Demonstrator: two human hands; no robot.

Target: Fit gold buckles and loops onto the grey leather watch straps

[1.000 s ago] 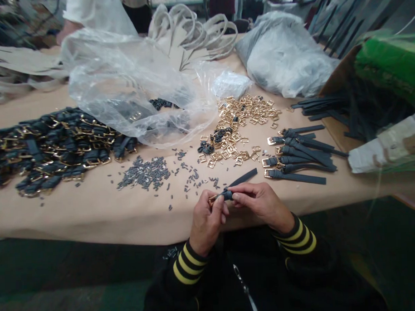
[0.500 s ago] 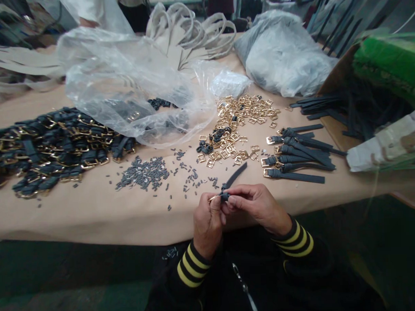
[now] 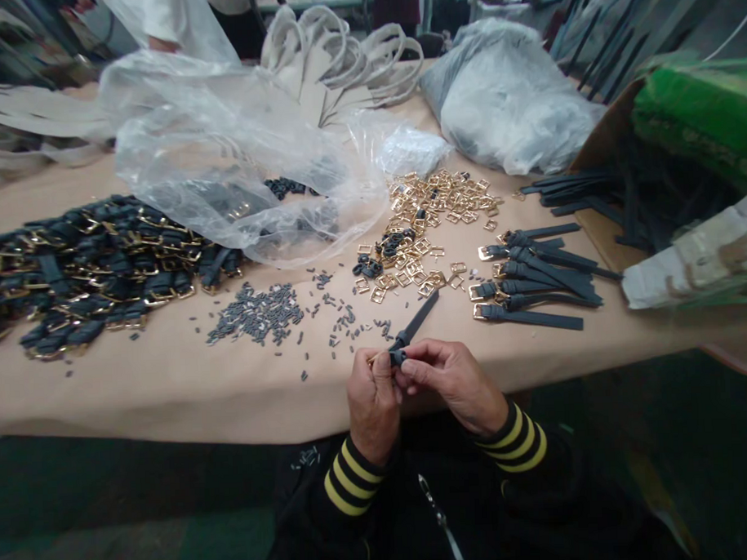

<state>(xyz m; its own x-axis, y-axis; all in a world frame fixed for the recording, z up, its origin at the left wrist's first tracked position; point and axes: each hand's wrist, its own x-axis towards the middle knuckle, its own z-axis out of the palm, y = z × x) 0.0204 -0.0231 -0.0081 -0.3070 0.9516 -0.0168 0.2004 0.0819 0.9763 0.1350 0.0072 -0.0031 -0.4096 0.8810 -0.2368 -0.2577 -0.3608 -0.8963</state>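
Note:
Between my hands, over the table's front edge, is a dark grey buckle strap (image 3: 419, 318), its free end pointing up and to the right. My left hand (image 3: 373, 394) is closed on it, thumb on top, with a bit of gold buckle showing by the fingers. My right hand (image 3: 459, 379) pinches the strap's short folded end near a small dark loop; fingers partly hide it. Ahead lie loose gold buckles (image 3: 410, 270) with dark loops among them. To the right are several straps with buckles fitted (image 3: 527, 314). Small dark grey pieces (image 3: 258, 313) are scattered to the left.
A heap of buckled straps (image 3: 104, 273) covers the left. A clear plastic bag (image 3: 222, 154) lies mid-table, and a stuffed bag (image 3: 514, 103) stands behind. Plain dark straps (image 3: 572, 187) spill from a box at right. Pale looped handles (image 3: 341, 60) lie farther back.
My right hand has shifted slightly left and down, its fingers still at the strap's folded end. The strap's free end has turned a little and shows wider. My left hand stays nearly in place.

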